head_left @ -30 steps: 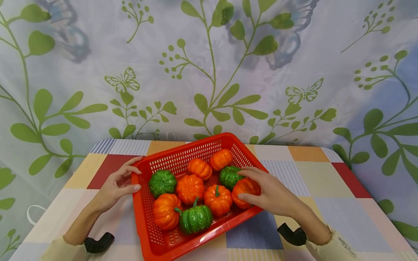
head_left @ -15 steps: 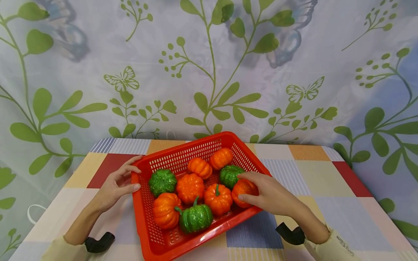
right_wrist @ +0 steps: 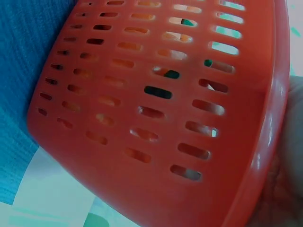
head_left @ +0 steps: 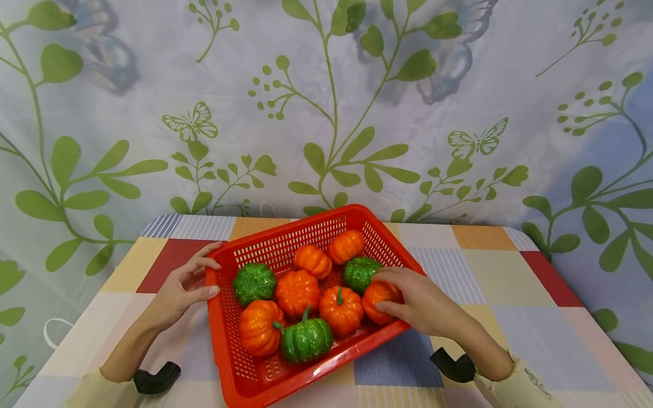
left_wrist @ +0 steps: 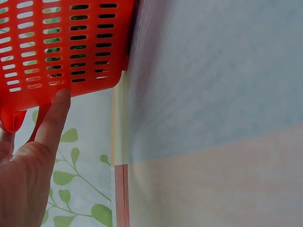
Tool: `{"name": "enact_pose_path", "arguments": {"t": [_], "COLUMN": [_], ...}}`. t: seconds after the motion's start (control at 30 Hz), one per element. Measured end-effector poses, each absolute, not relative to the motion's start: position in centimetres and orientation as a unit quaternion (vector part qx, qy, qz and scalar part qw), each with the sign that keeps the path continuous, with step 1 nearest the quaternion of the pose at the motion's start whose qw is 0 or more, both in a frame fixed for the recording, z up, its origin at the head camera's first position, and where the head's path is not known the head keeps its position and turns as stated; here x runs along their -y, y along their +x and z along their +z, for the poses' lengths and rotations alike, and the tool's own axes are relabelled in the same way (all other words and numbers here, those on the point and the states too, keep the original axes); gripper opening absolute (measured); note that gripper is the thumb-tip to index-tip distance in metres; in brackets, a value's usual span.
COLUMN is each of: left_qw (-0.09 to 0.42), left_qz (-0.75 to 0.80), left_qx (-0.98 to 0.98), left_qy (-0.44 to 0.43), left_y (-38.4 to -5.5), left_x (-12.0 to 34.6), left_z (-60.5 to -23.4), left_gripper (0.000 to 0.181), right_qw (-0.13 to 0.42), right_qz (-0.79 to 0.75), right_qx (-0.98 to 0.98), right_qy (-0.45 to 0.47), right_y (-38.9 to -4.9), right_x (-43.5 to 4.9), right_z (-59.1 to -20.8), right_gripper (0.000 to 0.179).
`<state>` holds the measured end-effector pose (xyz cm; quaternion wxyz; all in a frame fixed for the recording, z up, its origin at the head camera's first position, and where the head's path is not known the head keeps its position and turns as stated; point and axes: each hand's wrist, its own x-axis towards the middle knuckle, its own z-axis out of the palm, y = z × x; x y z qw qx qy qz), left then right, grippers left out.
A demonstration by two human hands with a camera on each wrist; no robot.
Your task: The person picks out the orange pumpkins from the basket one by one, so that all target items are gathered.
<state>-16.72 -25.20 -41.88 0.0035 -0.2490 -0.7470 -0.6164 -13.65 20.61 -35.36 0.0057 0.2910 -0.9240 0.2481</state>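
A red plastic basket point(head_left: 220, 354) stands at an angle on the table, holding several small orange and green pumpkins. My left hand point(head_left: 178, 289) holds its left rim, thumb and fingers at the edge. In the left wrist view one finger point(left_wrist: 53, 124) lies against the basket's slotted outer wall. My right hand point(head_left: 420, 300) reaches over the right rim and grips an orange pumpkin point(head_left: 376, 303) with curled fingers and thumb. Beside those fingers sits a green pumpkin point(head_left: 359, 272). From the right wrist, the basket's wall point(right_wrist: 156, 184) hides most of the pumpkins, and part of the hand point(right_wrist: 289, 161) shows at the edge.
A patchwork-patterned cloth point(head_left: 535, 345) covers the table. Behind it hangs a pale curtain point(head_left: 234, 85) with green leaves and butterflies. A stemmed green pumpkin point(head_left: 306, 341) and an orange one point(head_left: 260, 328) lie near the basket's front left corner.
My right hand has shifted slightly left and its fingers have closed around the orange pumpkin. The left hand and the basket stay where they were.
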Motion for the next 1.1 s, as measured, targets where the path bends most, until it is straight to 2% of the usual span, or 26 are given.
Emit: {"name": "enact_pose_path", "arguments": {"t": [0.77, 1.1], "left_qw": [-0.019, -0.024], "left_qz": [-0.635, -0.642], "left_qx": [0.732, 0.725], "left_qy": [-0.244, -0.247], "left_y": [-16.8, -16.7], "left_x": [25.2, 25.3], "left_z": [-41.9, -41.7], "left_gripper": [0.03, 0.029], "right_qw": [0.082, 0.083], "right_qz": [0.297, 0.355], "right_qx": [0.906, 0.896], "right_qy": [0.289, 0.253], "right_y": [-13.5, -13.4], "right_x": [-20.6, -20.9], "right_z": [-36.4, -36.2], "right_gripper": [0.04, 0.04]}}
